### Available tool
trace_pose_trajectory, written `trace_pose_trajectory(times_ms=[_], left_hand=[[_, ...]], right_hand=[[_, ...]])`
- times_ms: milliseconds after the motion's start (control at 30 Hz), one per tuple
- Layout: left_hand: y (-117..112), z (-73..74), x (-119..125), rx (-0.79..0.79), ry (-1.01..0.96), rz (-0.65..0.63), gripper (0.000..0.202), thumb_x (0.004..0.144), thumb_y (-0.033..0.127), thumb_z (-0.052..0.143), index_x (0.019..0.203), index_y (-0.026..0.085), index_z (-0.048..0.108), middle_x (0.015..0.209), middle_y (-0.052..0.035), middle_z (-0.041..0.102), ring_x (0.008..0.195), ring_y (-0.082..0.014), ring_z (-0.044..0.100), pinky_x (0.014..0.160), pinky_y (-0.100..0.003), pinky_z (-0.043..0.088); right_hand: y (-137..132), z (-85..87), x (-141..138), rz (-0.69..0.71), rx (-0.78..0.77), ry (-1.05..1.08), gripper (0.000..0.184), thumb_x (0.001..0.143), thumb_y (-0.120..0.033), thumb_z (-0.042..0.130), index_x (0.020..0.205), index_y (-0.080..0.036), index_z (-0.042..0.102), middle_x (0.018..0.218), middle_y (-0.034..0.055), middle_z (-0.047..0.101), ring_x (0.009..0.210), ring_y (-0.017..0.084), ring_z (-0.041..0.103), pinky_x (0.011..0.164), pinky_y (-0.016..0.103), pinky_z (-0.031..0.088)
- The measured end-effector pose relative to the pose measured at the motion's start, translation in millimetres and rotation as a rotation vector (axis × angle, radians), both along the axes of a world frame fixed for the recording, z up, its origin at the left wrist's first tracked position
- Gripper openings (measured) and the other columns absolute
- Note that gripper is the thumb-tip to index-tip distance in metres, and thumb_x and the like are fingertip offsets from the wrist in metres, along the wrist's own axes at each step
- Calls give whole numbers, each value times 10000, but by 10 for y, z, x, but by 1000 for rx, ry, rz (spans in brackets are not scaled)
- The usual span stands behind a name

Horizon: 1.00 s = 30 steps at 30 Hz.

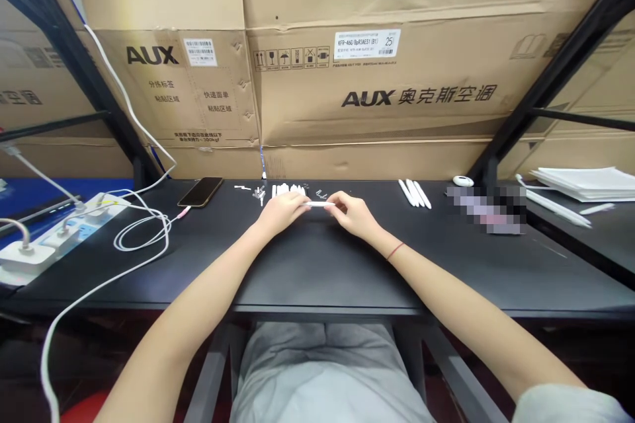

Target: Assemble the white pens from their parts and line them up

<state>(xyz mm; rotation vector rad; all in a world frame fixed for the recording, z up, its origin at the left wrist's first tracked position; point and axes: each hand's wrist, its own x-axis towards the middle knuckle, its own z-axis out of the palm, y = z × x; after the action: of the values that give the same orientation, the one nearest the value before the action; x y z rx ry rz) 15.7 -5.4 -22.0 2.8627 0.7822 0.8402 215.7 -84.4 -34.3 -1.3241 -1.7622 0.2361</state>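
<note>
A slim white pen-shaped stick (317, 204), perhaps a stylus, lies level between my two hands above the black table. My left hand (282, 214) pinches its left end with closed fingers. At the other end, the fingertips of my right hand (354, 215) are closed on it. Several white sticks (274, 191) stand side by side just behind my left hand, which partly hides them. Small whitish and clear pieces (258, 192) are scattered to their left, and a few more bits (321, 195) lie behind the held stick. Further right, several white sticks (415, 193) rest in a row.
A phone (201, 192) and a coiled white cable (143, 228) are at left, beside a power strip (59, 238). A small white oval object (463, 181), a blurred-out packet (489, 210) and stacked white sheets (588, 184) are at right. Cardboard boxes (307, 106) stand behind the table.
</note>
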Motion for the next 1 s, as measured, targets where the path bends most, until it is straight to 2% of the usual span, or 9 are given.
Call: trace_pose_trajectory(times_ms=[100,233,367,467,533,667,833,933,1000], left_hand=[[-3,-5,6,9,-8,-10,235,920,350,471,954,198,647,951,-73,671,884,-202,598,806,-303,439],[-17,-16,31,-9,-50,-18,235,920,345,478,968,193,651,911,-57,673,854,-186,606,792,-292,456],[-28,-26,46,1,-54,-34,238,925,344,474,984,198,652,936,-58,678,879,-190,612,803,-297,460],[-24,-36,47,22,-39,-34,231,925,334,481,973,189,655,941,-63,680,890,-194,613,807,-297,459],[-20,-42,47,38,-32,-27,232,923,338,487,969,185,655,936,-67,680,879,-196,614,791,-294,460],[-15,-46,49,67,-24,-32,248,929,347,474,966,181,655,933,-71,680,870,-196,613,785,-295,456],[-9,-40,47,62,-44,-37,263,934,354,459,967,182,654,915,-69,675,857,-191,610,790,-292,454],[-9,-32,40,64,-50,-44,255,930,356,465,969,190,655,919,-66,676,865,-192,609,799,-298,452],[-11,-25,36,67,-45,-50,255,931,355,464,968,190,655,920,-64,677,867,-192,610,802,-299,452]], right_hand=[[4,-3,11,-8,-31,-36,274,859,-436,493,707,-218,563,621,0,634,550,146,574,603,273,474],[12,-6,31,14,96,7,218,803,-427,587,819,-210,592,698,11,663,597,153,599,621,273,488],[12,-6,56,-1,57,-66,287,862,-422,516,675,-209,564,585,-1,612,510,132,547,564,257,460],[16,-2,78,22,106,-74,194,832,-400,568,849,-209,594,736,16,655,579,140,579,594,260,479],[19,3,89,31,172,-124,177,848,-376,549,883,-207,592,821,39,664,632,148,591,617,265,479],[20,9,102,-16,187,-230,263,904,-377,463,759,-206,601,738,46,657,622,157,583,607,269,458],[17,-5,107,-9,175,-162,217,852,-410,548,910,-210,612,763,28,665,600,148,584,614,262,469],[11,-4,108,-38,145,-226,259,891,-397,482,762,-211,608,631,10,622,519,135,534,560,252,425],[8,4,110,-51,119,-245,275,884,-419,496,739,-212,605,598,1,605,495,132,514,541,250,408]])
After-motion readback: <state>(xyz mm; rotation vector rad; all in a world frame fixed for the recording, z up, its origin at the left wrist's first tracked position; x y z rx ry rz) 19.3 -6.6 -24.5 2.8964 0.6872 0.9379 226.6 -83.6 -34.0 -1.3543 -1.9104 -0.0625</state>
